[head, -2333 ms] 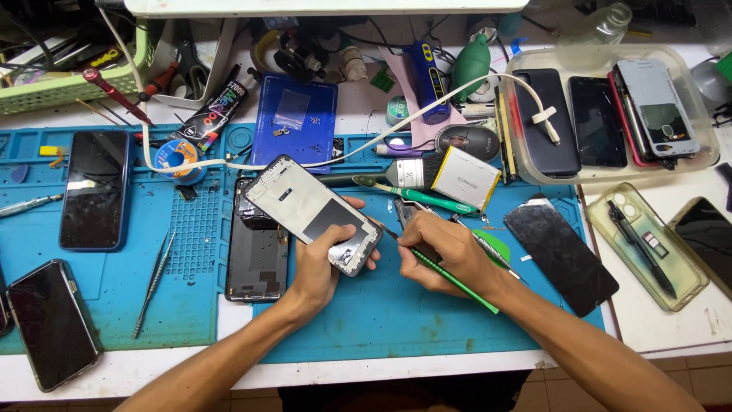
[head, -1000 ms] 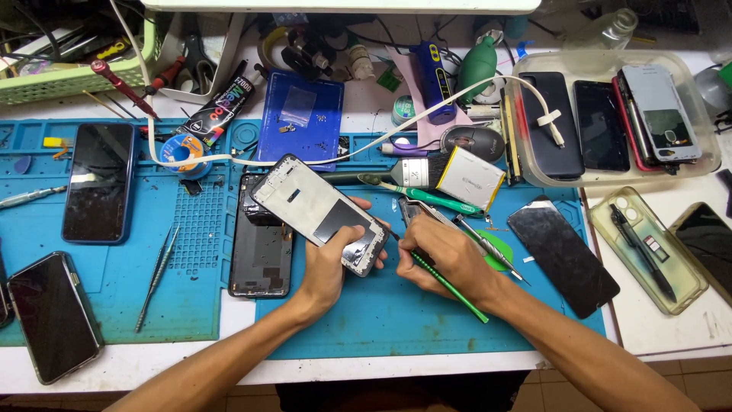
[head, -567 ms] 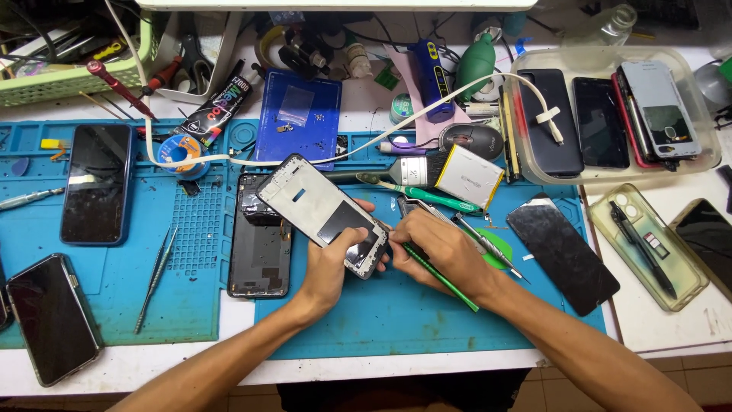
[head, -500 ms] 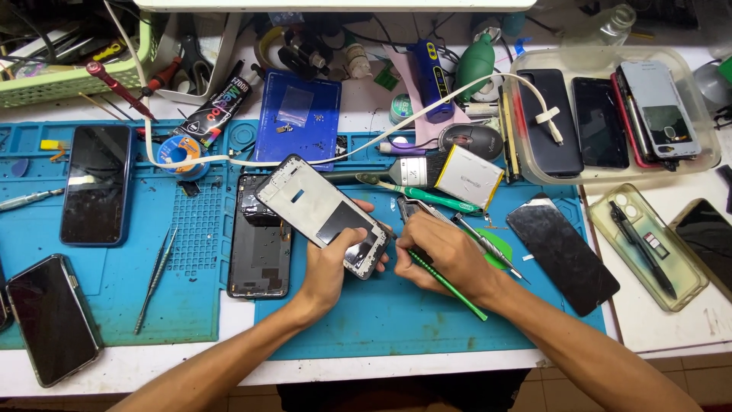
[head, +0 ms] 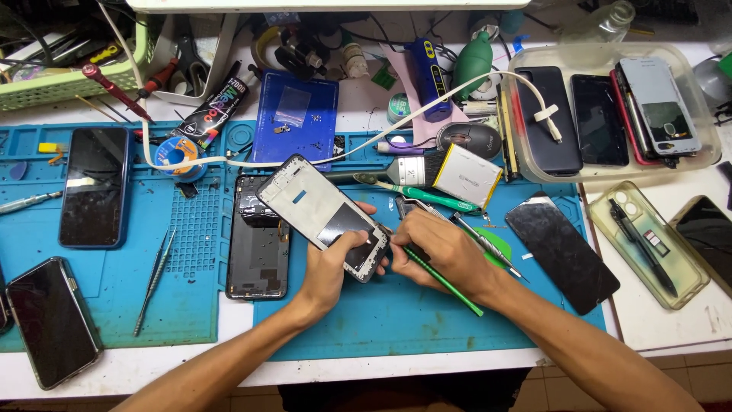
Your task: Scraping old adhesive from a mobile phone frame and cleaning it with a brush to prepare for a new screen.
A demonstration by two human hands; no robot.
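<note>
My left hand (head: pixel 335 263) grips the lower end of an opened phone frame (head: pixel 316 210), held tilted above the blue work mat (head: pixel 381 320). My right hand (head: pixel 438 248) holds a thin green tool (head: pixel 446 282) like a pen, its tip against the frame's lower corner, right beside my left thumb. A black phone back (head: pixel 258 248) lies on the mat just left of my left hand.
Dark phones (head: pixel 93 187) lie at the left, with tweezers (head: pixel 152 278) beside them. A black screen panel (head: pixel 563 252) rests right of my hands. A clear tray (head: pixel 705 122) of phones sits at the back right. A battery (head: pixel 467 175), a green brush (head: pixel 427 197) and a white cable (head: pixel 366 141) lie behind.
My right hand has shifted slightly along the frame's lower edge with the green tool. The frame's tilt in my left hand has changed a little.
</note>
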